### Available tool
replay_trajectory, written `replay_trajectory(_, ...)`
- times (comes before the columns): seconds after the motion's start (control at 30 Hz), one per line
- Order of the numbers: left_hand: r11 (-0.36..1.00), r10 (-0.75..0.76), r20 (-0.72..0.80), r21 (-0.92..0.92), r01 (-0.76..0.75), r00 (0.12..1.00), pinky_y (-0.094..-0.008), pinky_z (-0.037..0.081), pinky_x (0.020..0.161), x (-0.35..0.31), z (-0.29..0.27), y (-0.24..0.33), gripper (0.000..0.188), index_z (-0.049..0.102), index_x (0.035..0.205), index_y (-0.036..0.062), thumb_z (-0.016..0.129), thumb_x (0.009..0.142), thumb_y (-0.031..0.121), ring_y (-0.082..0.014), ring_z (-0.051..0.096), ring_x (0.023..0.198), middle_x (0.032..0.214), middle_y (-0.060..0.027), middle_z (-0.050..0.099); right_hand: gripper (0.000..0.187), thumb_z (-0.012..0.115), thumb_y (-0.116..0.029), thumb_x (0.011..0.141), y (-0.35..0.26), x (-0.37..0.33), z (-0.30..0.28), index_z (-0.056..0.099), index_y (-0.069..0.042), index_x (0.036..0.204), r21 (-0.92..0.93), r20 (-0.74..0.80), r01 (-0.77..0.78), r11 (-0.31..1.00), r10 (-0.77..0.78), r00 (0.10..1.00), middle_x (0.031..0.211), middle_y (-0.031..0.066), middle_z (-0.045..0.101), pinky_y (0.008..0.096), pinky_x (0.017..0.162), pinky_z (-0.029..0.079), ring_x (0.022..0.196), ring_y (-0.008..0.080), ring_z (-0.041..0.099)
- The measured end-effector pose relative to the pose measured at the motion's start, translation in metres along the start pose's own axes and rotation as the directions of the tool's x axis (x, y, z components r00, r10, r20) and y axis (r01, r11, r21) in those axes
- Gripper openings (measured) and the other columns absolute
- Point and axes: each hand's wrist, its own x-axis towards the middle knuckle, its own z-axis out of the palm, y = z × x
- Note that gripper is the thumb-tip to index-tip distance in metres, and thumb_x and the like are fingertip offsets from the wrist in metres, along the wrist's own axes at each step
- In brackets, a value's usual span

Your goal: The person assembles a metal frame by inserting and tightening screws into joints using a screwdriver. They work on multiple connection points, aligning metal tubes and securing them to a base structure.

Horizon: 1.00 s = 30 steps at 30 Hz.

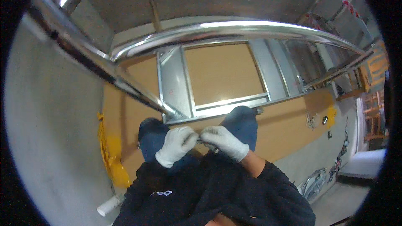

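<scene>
Far left: grey concrete wall (50,113) is curving along the rim, with a yellow patch (109,155) at its foot and a white pipe end (109,205) lying low beside the dark sleeve (142,192).

Left of centre: a shiny metal rail (96,58) is slanting down toward the metal frame (176,83), which is standing on brown board flooring (226,71).

Centre: left hand (176,145), in a white glove, is curling closed, its fingertips (193,139) pinching toward a small metal piece (200,141) held between both hands. The piece is too small to identify; it is sitting just above the knees in blue trousers (240,121), in front of the frame's lower bar. Right hand (224,141), also white-gloved, is closing on the same piece from the other side, fingers together, knuckles nearly touching the left hand's.

Above: a curved polished tube (251,29) is arching across.

Right: small dark fittings (325,120) are lying on the board, and coiled metal hose (314,184) is resting lower right on the concrete.
</scene>
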Motion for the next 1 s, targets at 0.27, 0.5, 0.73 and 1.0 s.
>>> replay_trajectory(0.27, 0.999, 0.048, -0.028, -0.019, -0.048, 0.998, -0.0396, 0.042, 0.057, 0.022, -0.008, 0.007, 0.010, 0.054, 0.071, 0.0028, 0.056, 0.077, 0.011, -0.0335, 0.055, 0.063, 0.065, -0.0140, 0.054, 0.034, 0.048, -0.038, 0.092, 0.007, 0.011, -0.019, 0.057, -0.005, 0.096, -0.001, -0.019, 0.186, 0.983, -0.186, 0.982, 0.065, -0.0042, 0.046, 0.0201, 0.044, 0.031, 0.053, 0.0041, 0.040)
replay_trajectory(0.5, 0.995, 0.099, -0.024, -0.012, -0.099, 0.995, -0.0391, 0.040, 0.054, 0.026, -0.012, 0.014, 0.009, 0.052, 0.070, 0.0021, 0.055, 0.077, 0.007, -0.0336, 0.054, 0.059, 0.063, -0.0139, 0.053, 0.040, 0.060, -0.021, 0.081, -0.007, 0.004, -0.019, 0.053, 0.001, 0.114, -0.179, 0.107, 0.359, 0.916, -0.344, 0.933, 0.083, 0.0010, 0.056, 0.0211, 0.060, 0.041, 0.072, 0.0067, 0.049)
replay_trajectory(0.73, 0.993, 0.114, -0.004, 0.029, -0.114, 0.993, -0.0391, 0.039, 0.054, 0.020, -0.015, 0.018, 0.008, 0.051, 0.070, 0.0020, 0.054, 0.077, 0.004, -0.0347, 0.053, 0.059, 0.063, -0.0145, 0.051, 0.037, 0.052, -0.038, 0.089, -0.012, -0.005, -0.009, 0.057, -0.003, 0.099, -0.108, 0.074, 0.236, 0.966, -0.229, 0.971, 0.064, -0.0070, 0.040, 0.0196, 0.046, 0.030, 0.054, 0.0026, 0.038)
replay_trajectory(1.0, 0.995, 0.097, -0.015, -0.037, -0.098, 0.995, -0.0400, 0.039, 0.056, 0.017, -0.014, 0.011, 0.011, 0.051, 0.070, 0.0024, 0.054, 0.079, 0.009, -0.0341, 0.052, 0.062, 0.064, -0.0147, 0.051, 0.039, 0.053, -0.042, 0.088, 0.002, 0.006, -0.010, 0.060, -0.003, 0.090, -0.069, 0.028, 0.263, 0.962, -0.262, 0.965, 0.062, -0.0033, 0.046, 0.0222, 0.041, 0.032, 0.051, 0.0057, 0.042)
